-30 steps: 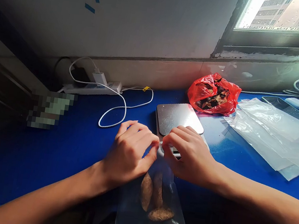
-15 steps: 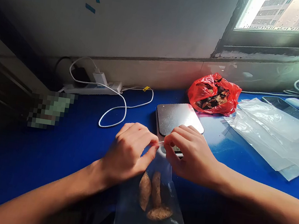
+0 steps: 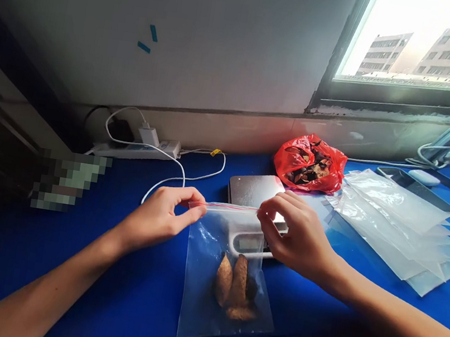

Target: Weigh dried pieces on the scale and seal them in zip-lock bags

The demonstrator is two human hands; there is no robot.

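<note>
A clear zip-lock bag [image 3: 202,278] with a red line along its top hangs between my hands. Inside it are several brown, rough-skinned pieces [image 3: 239,283] that look like dried roots or tubers. My left hand [image 3: 172,211] pinches the bag's top left corner between thumb and forefinger. At the top right corner, my right hand [image 3: 290,226] pinches the same edge. Directly behind the bag is a kitchen scale [image 3: 249,189] with a silver plate; the bag and my right hand partly cover its display end.
A red plastic bag [image 3: 287,175] full of dark dried pieces stands behind the scale. To the right lie a stack of clear bags [image 3: 394,227] and a phone-like dark slab [image 3: 436,197]. A power strip [image 3: 135,149] with a white cable [image 3: 164,179] runs along the wall.
My left hand has slid left, away from my right hand, so the bag's top edge is now stretched straight. The view has tilted up slightly.
</note>
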